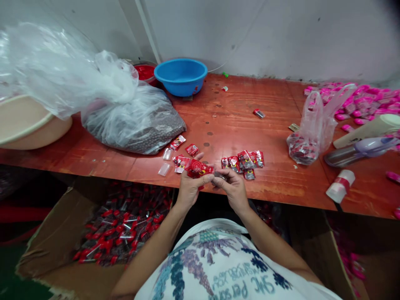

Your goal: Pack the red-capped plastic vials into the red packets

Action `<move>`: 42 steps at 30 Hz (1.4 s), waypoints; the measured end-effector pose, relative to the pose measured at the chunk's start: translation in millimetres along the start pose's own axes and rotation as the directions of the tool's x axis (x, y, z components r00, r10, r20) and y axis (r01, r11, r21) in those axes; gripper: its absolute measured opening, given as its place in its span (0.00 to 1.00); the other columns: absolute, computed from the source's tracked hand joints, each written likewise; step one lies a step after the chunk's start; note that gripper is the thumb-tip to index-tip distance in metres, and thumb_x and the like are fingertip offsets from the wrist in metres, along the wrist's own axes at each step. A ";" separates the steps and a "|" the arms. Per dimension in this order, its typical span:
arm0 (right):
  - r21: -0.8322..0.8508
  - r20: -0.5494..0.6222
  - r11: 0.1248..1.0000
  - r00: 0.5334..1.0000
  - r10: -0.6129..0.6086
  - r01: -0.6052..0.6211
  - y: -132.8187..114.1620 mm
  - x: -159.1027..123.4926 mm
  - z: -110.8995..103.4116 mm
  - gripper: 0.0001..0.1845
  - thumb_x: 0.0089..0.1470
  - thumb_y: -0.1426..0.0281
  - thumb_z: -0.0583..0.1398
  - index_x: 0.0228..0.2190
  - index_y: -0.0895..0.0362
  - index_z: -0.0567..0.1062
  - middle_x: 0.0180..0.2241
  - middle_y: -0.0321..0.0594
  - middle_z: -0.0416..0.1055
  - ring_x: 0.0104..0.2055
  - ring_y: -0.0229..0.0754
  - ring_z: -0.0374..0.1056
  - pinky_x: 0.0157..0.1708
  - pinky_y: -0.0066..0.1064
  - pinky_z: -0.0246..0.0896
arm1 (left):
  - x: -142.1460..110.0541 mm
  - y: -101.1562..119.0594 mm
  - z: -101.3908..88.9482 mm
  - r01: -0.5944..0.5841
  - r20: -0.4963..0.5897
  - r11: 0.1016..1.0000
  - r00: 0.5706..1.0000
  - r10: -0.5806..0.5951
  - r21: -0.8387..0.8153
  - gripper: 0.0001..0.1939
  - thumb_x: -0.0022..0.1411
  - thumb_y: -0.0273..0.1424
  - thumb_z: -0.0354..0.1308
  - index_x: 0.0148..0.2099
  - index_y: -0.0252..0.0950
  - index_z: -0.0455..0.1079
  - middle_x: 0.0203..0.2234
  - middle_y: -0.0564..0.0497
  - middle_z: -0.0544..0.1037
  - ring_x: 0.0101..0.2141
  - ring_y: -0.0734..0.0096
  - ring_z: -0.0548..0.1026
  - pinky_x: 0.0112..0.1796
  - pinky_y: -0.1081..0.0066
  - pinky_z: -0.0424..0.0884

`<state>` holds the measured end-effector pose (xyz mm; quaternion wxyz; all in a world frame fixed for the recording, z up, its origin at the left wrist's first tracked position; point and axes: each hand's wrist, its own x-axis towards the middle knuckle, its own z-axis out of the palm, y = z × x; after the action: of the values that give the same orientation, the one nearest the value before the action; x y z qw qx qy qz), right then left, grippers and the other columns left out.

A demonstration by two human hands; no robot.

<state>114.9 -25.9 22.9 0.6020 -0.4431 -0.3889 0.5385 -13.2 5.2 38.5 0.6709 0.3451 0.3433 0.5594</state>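
Note:
Over the table's front edge, my left hand [189,187] is closed on a red printed packet [198,167]. My right hand [233,185] meets it from the right, its fingers pinched on a small clear container [220,176] with dark contents, partly hidden by the fingers. More red packets [245,160] lie in a small pile just beyond my right hand. Several loose packets [192,149] and two small clear plastic cases [164,168] lie beyond and left of my left hand.
A knotted clear bag of dark pellets [137,121] and a blue basin [181,77] stand at the back left. To the right are a small plastic bag [308,143], a bottle [346,154] and pink items [365,100]. A cardboard box [56,233] of red-capped containers [121,225] sits below.

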 end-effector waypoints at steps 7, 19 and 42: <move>-0.152 -0.049 0.978 0.987 -0.154 0.145 12.2 -0.6 -1.3 0.13 0.45 0.65 0.67 0.36 0.51 0.76 0.37 0.36 0.71 0.37 0.40 0.69 0.30 0.31 0.72 | 0.6 -3.2 2.6 -0.019 -0.080 0.999 0.997 0.022 0.035 0.33 0.40 0.27 0.71 0.51 0.37 0.69 0.33 0.49 0.80 0.36 0.65 0.78 0.43 0.65 0.70; -0.195 0.038 0.965 0.985 -0.168 0.173 12.1 0.0 4.0 0.17 0.50 0.66 0.63 0.44 0.49 0.74 0.44 0.39 0.68 0.45 0.42 0.67 0.42 0.34 0.70 | 5.0 -4.2 6.8 -0.112 -0.215 0.994 0.970 0.111 0.007 0.19 0.41 0.24 0.70 0.37 0.35 0.70 0.28 0.56 0.77 0.29 0.75 0.74 0.36 0.73 0.70; -0.369 0.221 0.899 0.962 -0.163 0.237 10.7 14.4 -24.6 0.24 0.48 0.67 0.65 0.49 0.46 0.73 0.50 0.39 0.68 0.54 0.45 0.63 0.54 0.39 0.59 | 7.0 -27.6 2.6 0.215 0.011 0.976 0.977 -0.215 -0.024 0.19 0.43 0.25 0.69 0.41 0.32 0.74 0.33 0.49 0.79 0.32 0.72 0.76 0.35 0.75 0.72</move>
<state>136.6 -14.1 5.1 0.5149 -0.4603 -0.5862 0.4235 4.2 8.1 15.9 0.7330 0.2999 0.3688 0.4865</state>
